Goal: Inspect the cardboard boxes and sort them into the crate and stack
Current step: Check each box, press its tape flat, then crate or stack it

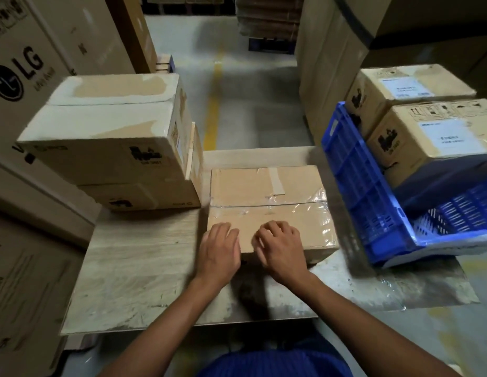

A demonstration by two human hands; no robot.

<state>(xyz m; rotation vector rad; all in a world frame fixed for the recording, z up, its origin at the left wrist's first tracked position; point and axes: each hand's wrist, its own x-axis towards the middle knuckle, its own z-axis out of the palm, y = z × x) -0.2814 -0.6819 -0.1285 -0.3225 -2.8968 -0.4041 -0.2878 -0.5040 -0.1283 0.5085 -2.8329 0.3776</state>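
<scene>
A brown cardboard box [266, 197] sealed with clear tape lies in the middle of a low wooden table [133, 262]. My left hand [219, 250] rests on the box's near left corner with its fingers over the top edge. My right hand [281, 246] lies on the near top edge beside it, fingers curled on the cardboard. To the left stands a stack of two boxes [109, 137], the upper one with a whitish top. On the right a blue plastic crate [372, 191] is tilted and holds two labelled boxes [432, 131].
Tall printed cartons [24, 66] wall in the left side, and more large cartons [340, 50] stand behind the crate. A concrete aisle with a yellow line [213, 104] runs ahead. Clear plastic film [416, 289] lies on the floor by the table's right edge.
</scene>
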